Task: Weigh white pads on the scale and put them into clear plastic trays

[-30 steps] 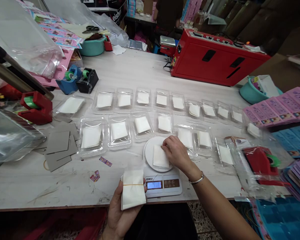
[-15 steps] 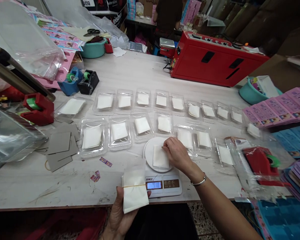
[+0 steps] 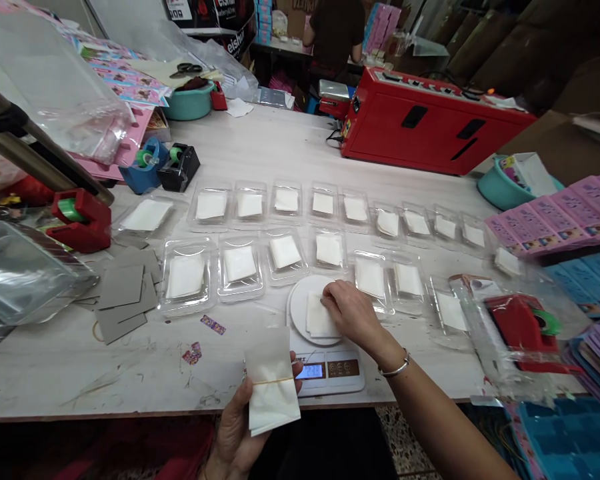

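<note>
My left hand (image 3: pixel 243 410) grips a bundle of thin white sheets (image 3: pixel 273 403) with a rubber band around its middle, held just off the table's front edge. My right hand (image 3: pixel 353 312) is over a digital kitchen scale (image 3: pixel 347 380), its fingers pinched at the right edge of a white sheet stack (image 3: pixel 317 317) on the round plate. Part of that stack is hidden under my fingers. The lit display is partly covered by the bundle. Behind the scale, clear plastic trays (image 3: pixel 240 290) stand in two rows, with white sheets in them.
Grey card pieces (image 3: pixel 123 287) lie at left, near a red tape dispenser (image 3: pixel 83 217). A large red machine (image 3: pixel 430 123) stands at back right. Another tape dispenser (image 3: pixel 517 327) rests on plastic at right. A person (image 3: pixel 335 33) is at a far table.
The bundle in my left hand has tilted, and more fingers now show around its right side. My right hand has shifted slightly left over the stack. The scale's reading has changed.
</note>
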The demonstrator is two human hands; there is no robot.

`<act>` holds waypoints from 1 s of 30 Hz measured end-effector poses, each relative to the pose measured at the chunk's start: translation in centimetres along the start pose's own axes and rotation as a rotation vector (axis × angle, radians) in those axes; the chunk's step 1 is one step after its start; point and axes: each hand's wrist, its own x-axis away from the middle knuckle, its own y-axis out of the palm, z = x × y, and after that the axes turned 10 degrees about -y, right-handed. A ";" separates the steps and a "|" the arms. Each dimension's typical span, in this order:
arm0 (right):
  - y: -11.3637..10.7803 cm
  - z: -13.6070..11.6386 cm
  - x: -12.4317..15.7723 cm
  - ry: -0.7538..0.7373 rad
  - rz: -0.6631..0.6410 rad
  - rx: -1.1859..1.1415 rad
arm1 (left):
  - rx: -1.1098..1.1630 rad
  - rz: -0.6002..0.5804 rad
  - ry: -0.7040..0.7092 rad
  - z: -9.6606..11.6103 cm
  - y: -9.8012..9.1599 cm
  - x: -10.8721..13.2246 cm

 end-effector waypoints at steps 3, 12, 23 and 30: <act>0.1 -0.1 0.0 0.007 0.006 0.012 | -0.046 -0.069 -0.029 0.0 0.8 -0.8; 0.6 0.3 0.2 -0.068 0.068 0.054 | -0.043 0.026 0.020 -0.4 2.3 -4.2; -0.3 0.0 0.5 -0.075 0.041 -0.036 | -0.075 0.046 0.020 -0.4 2.4 -4.6; -3.0 -0.1 1.6 -0.007 0.048 -0.464 | -0.098 -0.141 0.040 1.4 2.8 -1.7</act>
